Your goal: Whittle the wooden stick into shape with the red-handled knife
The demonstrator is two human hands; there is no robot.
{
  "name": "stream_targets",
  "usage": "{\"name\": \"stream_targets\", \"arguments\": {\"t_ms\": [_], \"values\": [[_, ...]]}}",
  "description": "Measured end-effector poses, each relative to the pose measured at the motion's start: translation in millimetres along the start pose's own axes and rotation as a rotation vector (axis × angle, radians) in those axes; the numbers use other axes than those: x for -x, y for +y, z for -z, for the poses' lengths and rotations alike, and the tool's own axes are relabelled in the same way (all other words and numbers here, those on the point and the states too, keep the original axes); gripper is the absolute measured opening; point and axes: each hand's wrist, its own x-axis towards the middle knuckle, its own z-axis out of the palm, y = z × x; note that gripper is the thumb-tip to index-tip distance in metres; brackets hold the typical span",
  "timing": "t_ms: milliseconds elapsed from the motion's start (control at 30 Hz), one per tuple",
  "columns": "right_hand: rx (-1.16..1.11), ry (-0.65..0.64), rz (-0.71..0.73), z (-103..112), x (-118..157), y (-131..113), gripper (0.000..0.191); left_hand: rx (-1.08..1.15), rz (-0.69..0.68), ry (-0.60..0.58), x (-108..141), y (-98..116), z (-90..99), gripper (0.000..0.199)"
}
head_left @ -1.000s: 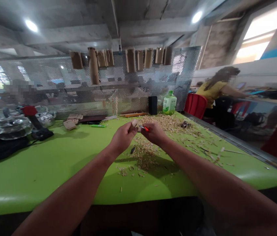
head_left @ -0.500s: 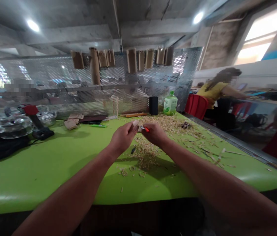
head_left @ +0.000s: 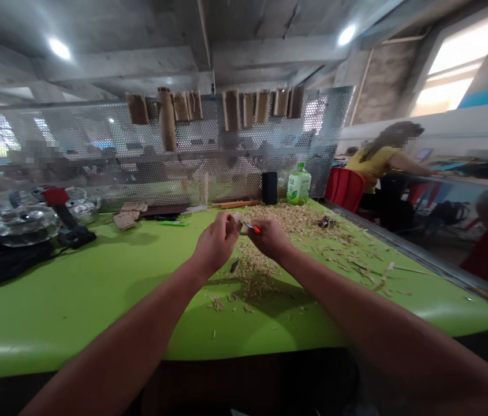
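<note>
Above the heap of wood shavings [head_left: 257, 277], my left hand [head_left: 218, 242] is closed around a small pale piece of wood [head_left: 238, 218], mostly hidden by the fingers. My right hand [head_left: 270, 238] grips a carving knife [head_left: 252, 227] with an orange-red handle. Its short blade points left and lies against or very close to the wood; the exact contact is too small to tell. A small dark flat piece [head_left: 234, 266] lies among the shavings under my hands.
A green-capped bottle [head_left: 298, 185] and a black box [head_left: 269, 188] stand at the back of the green table [head_left: 96, 312]. A red-and-black power tool [head_left: 64, 214] and metal pots [head_left: 25, 222] are at left. A person in yellow [head_left: 376, 156] sits at right.
The knife blade and my right hand have shifted slightly against the wood, and the wood is a little more covered by my left fingers. The whole view has moved slightly.
</note>
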Motion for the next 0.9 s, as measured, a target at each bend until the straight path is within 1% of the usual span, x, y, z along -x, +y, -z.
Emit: {"name": "stream_targets", "arguments": {"t_ms": [133,233,333,500,667,800,900], "values": [[0.012,0.021,-0.076,-3,-1,-3,0.027,0.093,0.0,0.069,-2,-10,-4.8,0.032],[0.034,0.023,-0.119,-4,-3,-4,0.025,0.14,0.005,0.069,-3,-15,-5.6,0.039],[0.075,0.023,-0.134,-3,-3,-4,0.023,0.156,-0.006,0.062,-4,-18,-4.5,0.039],[0.067,0.014,-0.114,-4,0,-3,0.025,0.061,-0.064,0.034,-5,-17,-2.4,0.035],[0.039,0.02,-0.068,-3,1,-4,0.027,-0.031,-0.086,0.055,-2,-13,-1.4,0.032],[0.07,0.013,-0.081,-1,1,-8,0.026,-0.082,-0.098,0.069,-2,-10,-0.8,0.029],[0.083,0.014,-0.103,0,2,-10,0.025,-0.077,-0.108,0.089,-2,-10,-1.6,0.03]]}}
